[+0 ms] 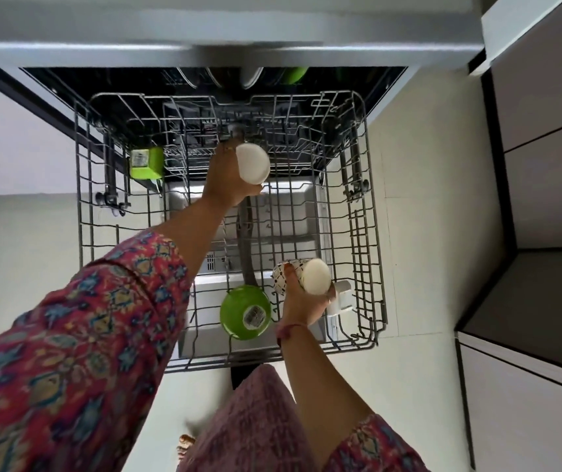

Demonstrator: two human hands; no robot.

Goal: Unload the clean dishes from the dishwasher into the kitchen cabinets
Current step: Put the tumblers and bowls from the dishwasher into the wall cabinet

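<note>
Sleeves (78,352) in a red floral print frame the view, and both bare forearms reach out over the pulled-out wire rack (371,267). Nearest, at the rack's near edge, a green bowl (243,311) lies upside down with a label on its base. Just to its right the right hand (301,306) grips a white cup (310,275) with a dotted pattern, fingers curled round its side, base turned up toward the camera; a small white holder (342,299) sits just beside it near the rack's near right corner. Farther in, around the rack's middle, the left hand (226,180) grasps a second white cup (252,163), fingers wrapped round it, its pale base also facing up. Toward the rack's far left corner sits a green container (146,161) with a label. Beyond the rack's far edge, in the dark dishwasher (385,86) opening, plates (250,78) and something green stand on edge, blurred.
</note>
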